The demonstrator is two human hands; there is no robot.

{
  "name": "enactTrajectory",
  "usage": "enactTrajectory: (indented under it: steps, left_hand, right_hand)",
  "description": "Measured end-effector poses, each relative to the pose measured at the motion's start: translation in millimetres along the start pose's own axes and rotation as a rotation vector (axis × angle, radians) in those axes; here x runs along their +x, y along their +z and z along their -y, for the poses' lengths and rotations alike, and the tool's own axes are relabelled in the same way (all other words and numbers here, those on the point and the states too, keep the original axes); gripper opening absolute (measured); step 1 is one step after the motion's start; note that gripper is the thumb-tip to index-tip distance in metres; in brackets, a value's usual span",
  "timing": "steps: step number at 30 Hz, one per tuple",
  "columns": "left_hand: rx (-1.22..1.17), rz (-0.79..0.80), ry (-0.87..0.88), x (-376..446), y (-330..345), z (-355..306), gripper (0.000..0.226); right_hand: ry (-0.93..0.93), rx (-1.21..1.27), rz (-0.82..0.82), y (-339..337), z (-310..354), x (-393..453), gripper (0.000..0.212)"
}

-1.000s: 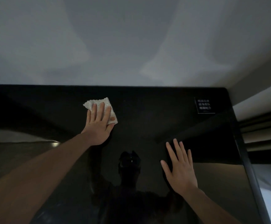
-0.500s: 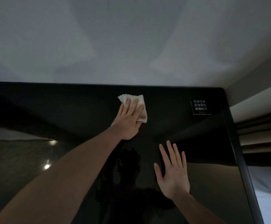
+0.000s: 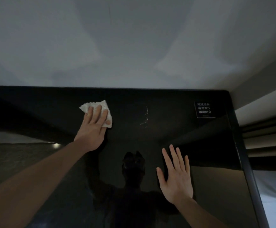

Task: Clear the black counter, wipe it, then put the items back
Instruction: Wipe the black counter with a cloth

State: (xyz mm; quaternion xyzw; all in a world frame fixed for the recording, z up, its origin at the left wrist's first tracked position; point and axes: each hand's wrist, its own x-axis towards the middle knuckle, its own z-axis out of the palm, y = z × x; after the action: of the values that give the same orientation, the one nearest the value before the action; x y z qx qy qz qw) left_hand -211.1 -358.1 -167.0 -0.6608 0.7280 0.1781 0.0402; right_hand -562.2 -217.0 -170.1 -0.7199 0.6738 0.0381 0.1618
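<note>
The glossy black counter (image 3: 150,134) fills the lower half of the head view and mirrors the room. A white folded paper towel (image 3: 92,105) lies near its back edge, left of the middle. My left hand (image 3: 92,127) presses flat on the towel with straight fingers, covering its lower part. My right hand (image 3: 176,176) rests flat on the counter at the lower right, fingers spread and holding nothing. A faint wet streak (image 3: 145,116) shows on the surface to the right of the towel.
A small black sign with white characters (image 3: 204,109) sits at the counter's back right corner. A pale wall (image 3: 134,46) rises directly behind the counter. The counter's right edge (image 3: 247,162) drops off toward a stepped ledge and a light floor.
My left hand slid the towel right along the back edge, then back to the left, leaving a wet streak. My right hand stayed flat in about the same spot.
</note>
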Motion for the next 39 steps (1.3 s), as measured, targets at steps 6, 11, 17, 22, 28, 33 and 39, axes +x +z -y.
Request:
enactTrajectory:
  steps: [6, 11, 17, 22, 28, 33, 39]
  left_hand:
    - [-0.097, -0.019, 0.09, 17, 23, -128, 0.063]
    - [-0.133, -0.036, 0.068, 40, 37, -202, 0.066]
    - [-0.158, -0.07, 0.054, 61, 54, -299, 0.063]
    - [-0.274, -0.032, 0.08, 74, 71, -422, 0.06]
    - [-0.367, 0.182, 0.436, 58, 82, -569, 0.057]
    - [-0.748, 0.14, 0.38, 36, 48, -599, 0.047]
    - [-0.669, -0.302, 0.19, 13, 40, -487, 0.05]
  right_hand:
    - [-0.096, 0.27, -0.041, -14, -16, -2, 0.061]
    - [-0.068, 0.32, -0.147, -27, -104, -15, 0.057]
    - [0.238, 0.247, -0.165, -35, -238, -55, 0.072]
    - [0.411, 0.469, -0.179, -18, -261, -84, 0.081]
    - [0.582, 0.643, -0.081, -22, -266, -84, 0.079]
    - [0.686, 0.76, -0.096, -22, -273, -93, 0.073]
    - [0.62, 0.815, -0.102, -20, -280, -110, 0.069]
